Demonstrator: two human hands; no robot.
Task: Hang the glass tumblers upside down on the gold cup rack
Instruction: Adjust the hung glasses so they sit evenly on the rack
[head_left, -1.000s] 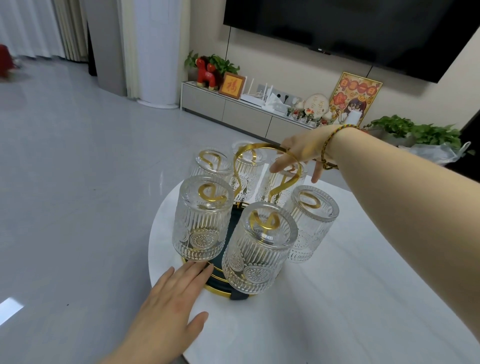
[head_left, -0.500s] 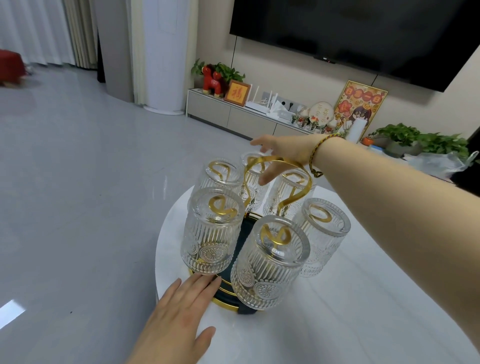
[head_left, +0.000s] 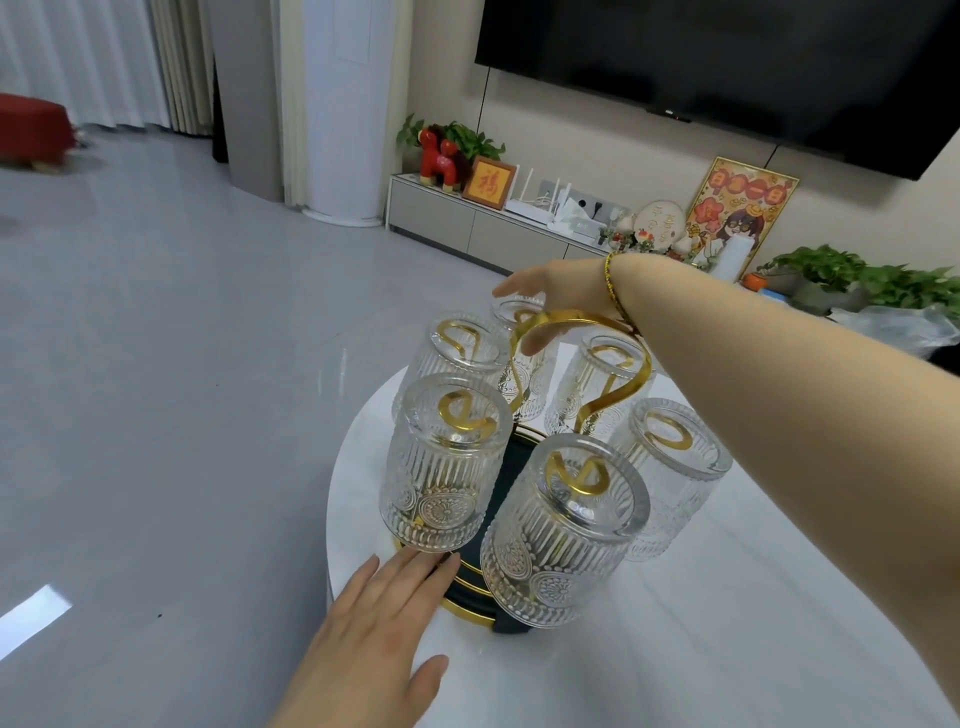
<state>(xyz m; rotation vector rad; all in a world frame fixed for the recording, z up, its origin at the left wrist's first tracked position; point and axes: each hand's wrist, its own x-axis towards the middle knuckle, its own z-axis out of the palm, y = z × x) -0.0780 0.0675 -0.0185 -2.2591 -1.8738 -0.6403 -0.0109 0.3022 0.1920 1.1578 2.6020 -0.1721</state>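
The gold cup rack (head_left: 566, 315) stands on the round white table (head_left: 753, 649). Several ribbed glass tumblers hang upside down on its gold loops, among them one at the near left (head_left: 441, 467), one at the near right (head_left: 561, 540) and one at the right (head_left: 670, 467). My left hand (head_left: 379, 639) lies flat and open on the table, with its fingertips against the rack's dark, gold-rimmed base (head_left: 467, 592). My right hand (head_left: 556, 291) reaches over the rack's handle. Its fingers are straight and spread around the upturned bottom of the far tumbler (head_left: 519, 312), thumb on the near side.
The table's curved edge (head_left: 332, 519) runs just left of the rack, with grey floor beyond. Far behind are a low cabinet (head_left: 467, 223) with ornaments, potted plants (head_left: 857, 275), a plastic bag (head_left: 898, 327) and a wall-mounted TV (head_left: 727, 62).
My right hand has moved from the rack's handle farther back, over the far tumbler. The left hand has stayed at the base. The camera has shifted slightly.
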